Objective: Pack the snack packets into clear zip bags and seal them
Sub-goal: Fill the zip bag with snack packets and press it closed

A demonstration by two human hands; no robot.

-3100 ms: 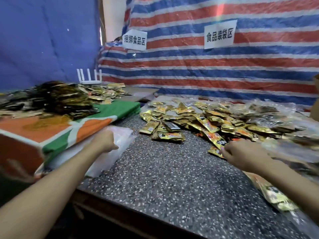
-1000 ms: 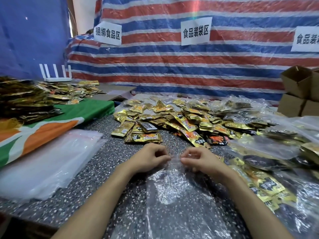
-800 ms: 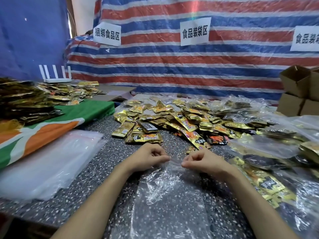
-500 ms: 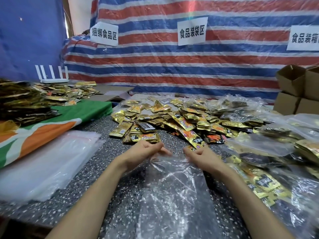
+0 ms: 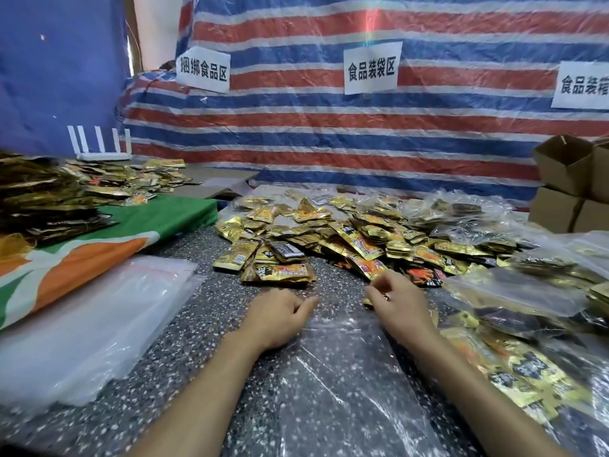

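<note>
Clear zip bag (image 5: 346, 384): flat on table (image 5: 207, 324), apparently empty, between forearms. Left hand (image 5: 280, 316): curled on bag's far-left corner; grip on film not discernible. Right hand (image 5: 400, 301): at bag's far-right corner, fingers loosely curled, apparently empty. Snack packets (image 5: 362, 245): heaped just beyond bag. Risks: mouth collapses flat if unheld; slick film slides under pushed packets; packet corner across zip track blocks seal.

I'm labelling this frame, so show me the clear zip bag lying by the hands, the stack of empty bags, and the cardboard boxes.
clear zip bag (image 5: 346, 390), head view, its crinkled middle.
stack of empty bags (image 5: 99, 324), head view, top sheet's middle.
cardboard boxes (image 5: 557, 174), head view, front wall of the open top box.
</note>
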